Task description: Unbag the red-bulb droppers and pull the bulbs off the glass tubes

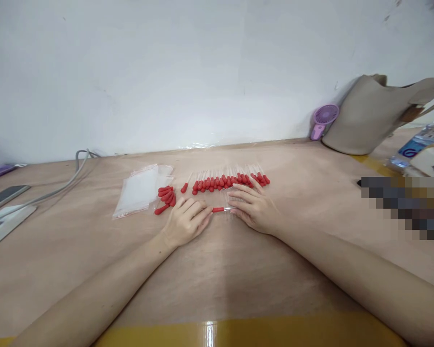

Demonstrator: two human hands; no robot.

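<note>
Red bulb (217, 209), left hand (188, 219) hiding its end, clear tubes (225, 196) indistinct

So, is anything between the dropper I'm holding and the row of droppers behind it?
Yes: what look like clear tubes lie between the dropper and the row of droppers, partly under your right hand, whose fingers also reach there.

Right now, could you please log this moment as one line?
left hand: holds slim red bulb | right hand: at thin clear tube
</note>
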